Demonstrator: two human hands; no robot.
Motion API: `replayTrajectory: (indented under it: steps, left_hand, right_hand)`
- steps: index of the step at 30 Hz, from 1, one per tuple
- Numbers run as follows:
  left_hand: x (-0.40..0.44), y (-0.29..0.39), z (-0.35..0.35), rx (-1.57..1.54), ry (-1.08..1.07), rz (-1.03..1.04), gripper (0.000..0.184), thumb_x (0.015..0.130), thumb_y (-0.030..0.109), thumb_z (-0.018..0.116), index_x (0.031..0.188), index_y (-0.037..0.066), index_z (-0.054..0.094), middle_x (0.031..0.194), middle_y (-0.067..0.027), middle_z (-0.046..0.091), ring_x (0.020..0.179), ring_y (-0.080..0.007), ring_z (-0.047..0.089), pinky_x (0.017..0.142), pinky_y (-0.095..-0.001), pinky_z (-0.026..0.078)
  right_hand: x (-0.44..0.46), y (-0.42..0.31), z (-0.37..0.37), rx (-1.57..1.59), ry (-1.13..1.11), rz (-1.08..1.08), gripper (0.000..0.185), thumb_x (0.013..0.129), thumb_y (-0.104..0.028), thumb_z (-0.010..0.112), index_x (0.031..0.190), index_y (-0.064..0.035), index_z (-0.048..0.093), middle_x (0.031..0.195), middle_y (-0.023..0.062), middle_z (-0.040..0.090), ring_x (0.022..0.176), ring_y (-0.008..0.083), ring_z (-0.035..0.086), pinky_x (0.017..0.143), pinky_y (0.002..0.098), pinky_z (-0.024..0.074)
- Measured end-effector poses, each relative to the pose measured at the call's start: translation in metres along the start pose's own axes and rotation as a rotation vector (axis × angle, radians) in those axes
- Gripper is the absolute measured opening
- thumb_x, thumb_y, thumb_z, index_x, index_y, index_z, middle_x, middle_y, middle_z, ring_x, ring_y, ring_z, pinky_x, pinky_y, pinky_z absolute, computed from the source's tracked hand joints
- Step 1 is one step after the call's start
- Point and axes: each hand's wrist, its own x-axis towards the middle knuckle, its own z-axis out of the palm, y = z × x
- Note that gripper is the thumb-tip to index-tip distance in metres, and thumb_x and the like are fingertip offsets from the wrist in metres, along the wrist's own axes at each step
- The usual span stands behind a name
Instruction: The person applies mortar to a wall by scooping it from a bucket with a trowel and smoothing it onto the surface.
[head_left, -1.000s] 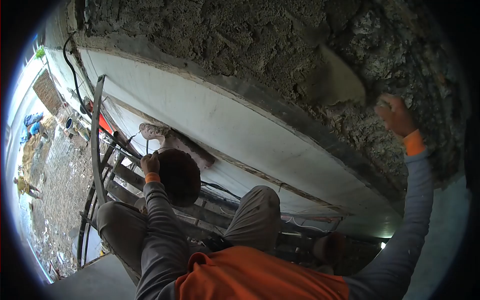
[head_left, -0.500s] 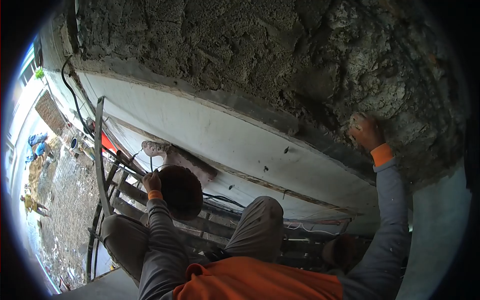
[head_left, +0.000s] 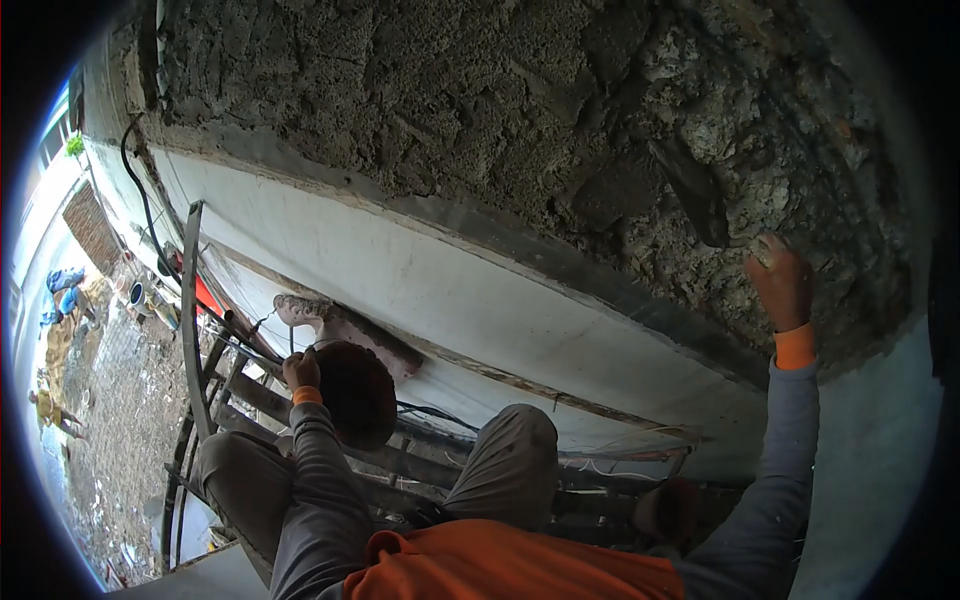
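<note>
My left hand (head_left: 302, 372) is closed on the rim of a dark, round mortar pan (head_left: 354, 396) above my lap. At the right, my right hand (head_left: 784, 288) is closed close to the rough plaster (head_left: 480, 100). A dark, pointed trowel blade (head_left: 695, 195) extends up and left from its fingers against the wall. The handle is hidden in my fist. Wet-looking mortar covers this upper band in uneven ridges, and paler, lumpy material surrounds the blade.
A smooth ledge edge (head_left: 480, 240) runs under the plaster, with a white wall panel (head_left: 400, 240) below. Scaffold bars (head_left: 193, 320) stand at left beside my knees. A dark bucket-like container (head_left: 668, 510) sits at lower right. People (head_left: 55, 410) are on the ground far below.
My right hand has moved right and slightly down, and the trowel blade now shows clearly against the plaster. My left hand still grips the pan, nearly in place.
</note>
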Motion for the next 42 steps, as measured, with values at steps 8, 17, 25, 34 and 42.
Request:
replayTrajectory:
  steps: [8,17,25,34,42]
  left_hand:
    - [0.003,-0.011,0.010,0.095,0.015,0.126,0.037,0.074,0.030,0.059,0.061,-0.005,0.059,0.057,-0.0240,0.053,0.053,-0.0379,0.052,0.056,-0.0435,0.040]
    - [-0.002,0.003,0.009,0.093,0.031,0.101,0.036,0.073,0.029,0.059,0.066,-0.006,0.060,0.062,-0.0259,0.055,0.059,-0.0396,0.055,0.060,-0.0429,0.043]
    - [-0.006,0.025,-0.003,0.074,-0.107,-0.099,0.035,0.076,0.030,0.058,0.070,-0.005,0.061,0.068,-0.0270,0.057,0.066,-0.0414,0.056,0.064,-0.0437,0.043]
    - [-0.007,0.025,-0.011,0.055,-0.087,-0.138,0.035,0.076,0.030,0.058,0.073,-0.005,0.062,0.071,-0.0261,0.059,0.069,-0.0403,0.058,0.066,-0.0424,0.044]
    - [-0.008,0.028,-0.013,0.033,-0.090,-0.102,0.032,0.075,0.027,0.058,0.072,-0.004,0.062,0.069,-0.0254,0.058,0.066,-0.0389,0.058,0.065,-0.0427,0.044]
  right_hand:
    - [-0.026,-0.022,-0.009,0.653,-0.087,0.053,0.024,0.071,-0.011,0.069,0.091,0.0006,0.059,0.076,0.0078,0.061,0.068,0.0164,0.057,0.063,0.0272,0.0452]
    - [-0.025,-0.044,0.069,0.772,-0.401,0.133,0.016,0.078,-0.010,0.064,0.088,0.0012,0.060,0.071,-0.0003,0.059,0.064,0.0044,0.049,0.057,0.0197,0.0403]
    - [-0.022,-0.076,0.081,0.421,-0.289,-0.125,0.026,0.072,-0.022,0.065,0.091,-0.0026,0.062,0.083,0.0168,0.062,0.075,0.0330,0.061,0.064,0.0381,0.0481]
    - [0.016,-0.090,0.066,0.259,-0.213,-0.104,0.036,0.072,-0.026,0.063,0.096,0.0014,0.063,0.095,0.0195,0.062,0.088,0.0344,0.060,0.076,0.0388,0.0474]
    - [0.040,-0.062,0.012,0.130,0.010,-0.043,0.037,0.075,-0.029,0.063,0.097,0.0006,0.062,0.095,0.0185,0.062,0.087,0.0333,0.060,0.075,0.0376,0.0468]
